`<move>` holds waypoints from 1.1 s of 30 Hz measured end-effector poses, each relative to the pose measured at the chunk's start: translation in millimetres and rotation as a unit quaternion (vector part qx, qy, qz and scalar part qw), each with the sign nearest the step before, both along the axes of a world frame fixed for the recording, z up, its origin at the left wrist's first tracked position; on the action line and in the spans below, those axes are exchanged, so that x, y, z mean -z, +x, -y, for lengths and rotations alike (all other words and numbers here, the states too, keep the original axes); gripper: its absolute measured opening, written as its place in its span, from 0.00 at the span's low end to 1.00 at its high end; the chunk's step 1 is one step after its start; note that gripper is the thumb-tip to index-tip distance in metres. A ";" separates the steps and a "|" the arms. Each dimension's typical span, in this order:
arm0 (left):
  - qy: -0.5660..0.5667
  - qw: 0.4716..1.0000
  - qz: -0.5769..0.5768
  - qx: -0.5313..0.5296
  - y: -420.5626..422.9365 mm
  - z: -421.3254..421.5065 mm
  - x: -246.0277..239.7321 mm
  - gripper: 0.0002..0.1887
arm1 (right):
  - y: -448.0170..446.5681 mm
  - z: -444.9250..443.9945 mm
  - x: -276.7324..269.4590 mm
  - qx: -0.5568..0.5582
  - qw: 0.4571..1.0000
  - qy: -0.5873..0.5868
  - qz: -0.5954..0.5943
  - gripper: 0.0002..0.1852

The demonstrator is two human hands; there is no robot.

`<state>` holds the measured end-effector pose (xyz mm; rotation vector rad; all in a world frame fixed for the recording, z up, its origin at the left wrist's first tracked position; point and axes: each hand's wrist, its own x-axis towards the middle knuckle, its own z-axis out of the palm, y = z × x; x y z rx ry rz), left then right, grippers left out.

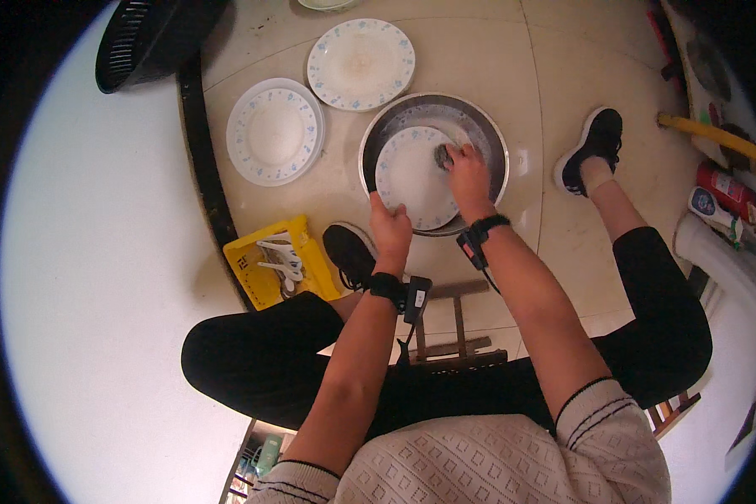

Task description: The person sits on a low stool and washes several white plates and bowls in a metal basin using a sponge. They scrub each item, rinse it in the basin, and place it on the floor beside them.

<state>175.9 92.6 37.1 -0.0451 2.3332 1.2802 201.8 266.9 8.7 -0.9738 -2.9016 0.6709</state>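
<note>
A white plate with a blue floral rim (409, 179) is tilted inside a round metal basin (504, 151) that holds sudsy water. My left hand (392, 227) grips the plate's near left edge, thumb on its upper face. On the plate's right side, my right hand (468, 176) presses a dark scouring pad (441, 156) with its fingertips. Beyond the basin, another patterned plate (360, 63) lies on the tiled floor. To the left lies a patterned plate (275, 135) on top of other white dishware. Both wrists wear black straps with small devices.
A yellow plastic basket (315, 258) with white spoons stands left of my shoe. A black slotted basket (157, 44) is at the upper left, beside the white wall. A red bottle (727, 189) and a white bottle (710, 208) are at the right. Part of a bowl shows at the top.
</note>
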 end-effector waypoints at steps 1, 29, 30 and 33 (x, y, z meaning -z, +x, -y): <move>0.014 0.999 -0.042 0.001 -0.1 -0.7 2.2 0.23 | 9.4 4.2 0.1 -0.004 1.000 0.005 0.020 0.18; 0.088 0.961 0.247 -0.091 -13.3 -14.0 -18.2 0.24 | 56.4 53.6 -43.2 -0.038 0.988 -0.149 -0.036 0.18; 0.076 0.964 0.241 -0.077 -14.4 -16.0 -19.7 0.22 | 55.6 44.9 -37.9 -0.037 0.991 -0.127 0.016 0.18; 0.035 0.972 0.224 -0.058 -15.8 -17.2 -19.8 0.22 | 44.3 23.3 -23.3 -0.002 0.995 -0.079 0.058 0.19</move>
